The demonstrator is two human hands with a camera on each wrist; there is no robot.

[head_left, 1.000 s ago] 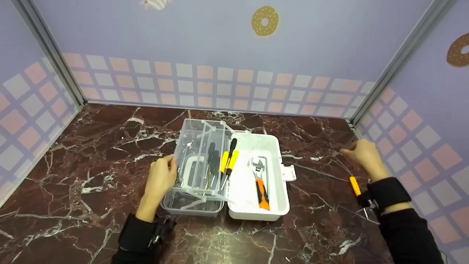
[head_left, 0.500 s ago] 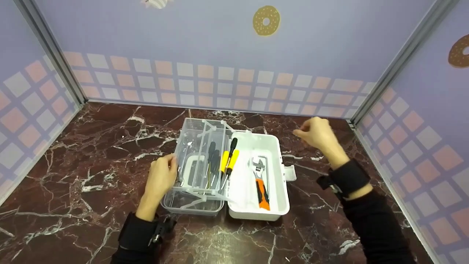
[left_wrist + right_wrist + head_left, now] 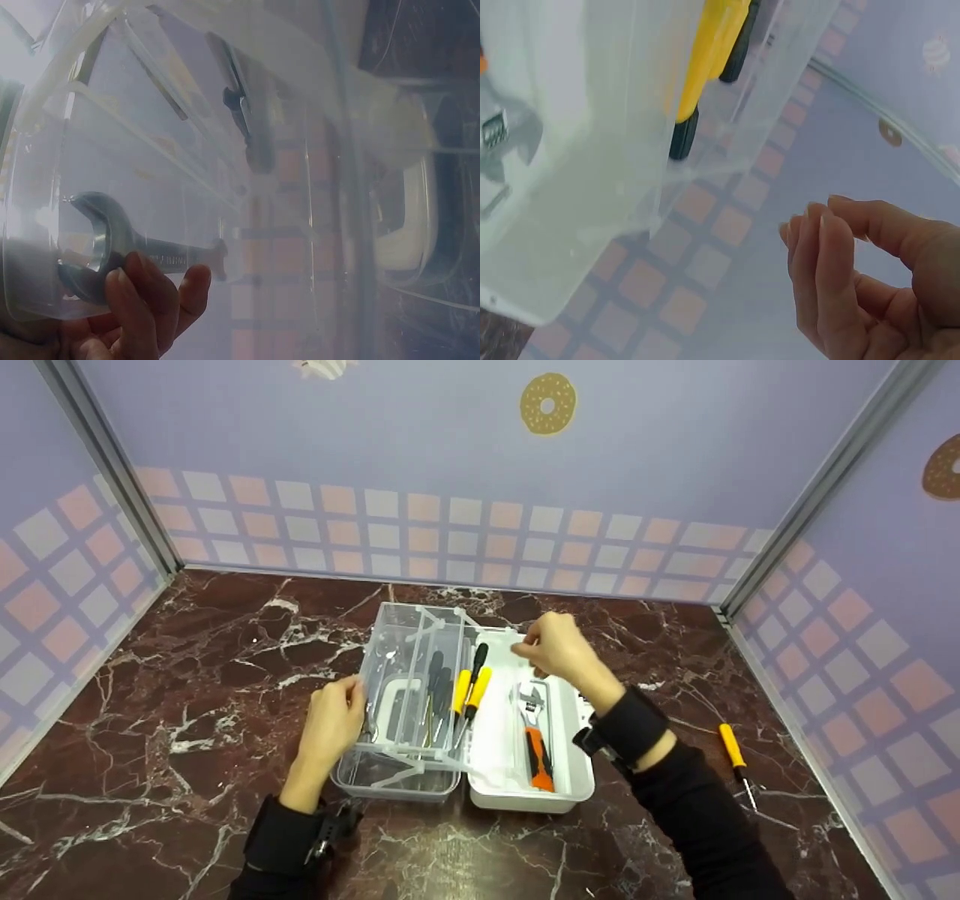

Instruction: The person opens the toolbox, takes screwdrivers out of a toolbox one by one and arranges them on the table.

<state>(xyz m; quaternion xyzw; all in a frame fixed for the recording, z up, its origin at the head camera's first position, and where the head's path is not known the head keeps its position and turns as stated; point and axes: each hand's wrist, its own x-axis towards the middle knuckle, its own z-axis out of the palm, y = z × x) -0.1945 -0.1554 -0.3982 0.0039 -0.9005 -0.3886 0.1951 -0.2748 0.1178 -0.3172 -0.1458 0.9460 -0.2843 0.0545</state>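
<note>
White box (image 3: 529, 803) now beneath right hand (image 3: 559, 646); left hand (image 3: 330, 721) still grips tray (image 3: 396, 649)

No text, label, brand or number can be read in any of the three views. Small characters (image 3: 169, 261) line the shank of the open-ended wrench (image 3: 159, 252) (visible in the left wrist view), but they are too blurred to be deciphered.

Lilac walls (image 3: 675, 450) with pink-and-white checks (image 3: 423, 536) and doughnut prints (image 3: 529, 405) meet at grey posts (image 3: 817, 486) behind a dark-red marbled tabletop (image 3: 225, 682).
</note>
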